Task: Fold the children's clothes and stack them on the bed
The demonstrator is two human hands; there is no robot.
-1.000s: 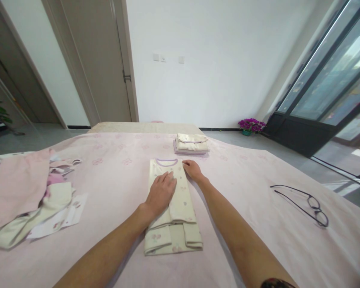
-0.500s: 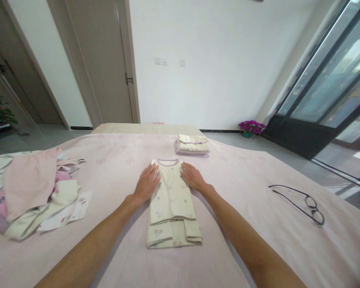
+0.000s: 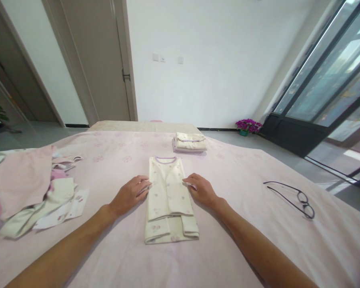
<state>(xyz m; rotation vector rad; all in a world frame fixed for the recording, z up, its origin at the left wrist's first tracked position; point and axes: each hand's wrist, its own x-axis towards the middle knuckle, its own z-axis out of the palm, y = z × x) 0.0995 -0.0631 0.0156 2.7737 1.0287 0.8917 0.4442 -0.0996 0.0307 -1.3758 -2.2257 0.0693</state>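
Note:
A cream child's shirt (image 3: 169, 192) with a small scattered print and a lilac-trimmed neckline lies face down or up, I cannot tell which, folded into a narrow strip on the pink cloth. Its sleeves are tucked in, with the ends showing near the bottom. My left hand (image 3: 131, 195) is at the shirt's left edge, fingers loosely stretched and apart, fingertips at the fabric. On the opposite edge, my right hand (image 3: 201, 189) has its fingertips at the fabric, with a gap between thumb and fingers. Neither hand visibly grips the cloth.
Beyond the shirt sits a stack of folded clothes (image 3: 189, 143). A loose heap of garments (image 3: 24, 184) lies at left, beside a printed white piece (image 3: 64, 210). Black-framed glasses (image 3: 297, 200) rest at right on the pink cloth (image 3: 228, 172). Purple flowers (image 3: 248, 125) stand on the floor.
Both hands have come off the shirt's upper part and moved outward and towards me to its side edges. The shirt keeps its folded shape. The view has shifted slightly.

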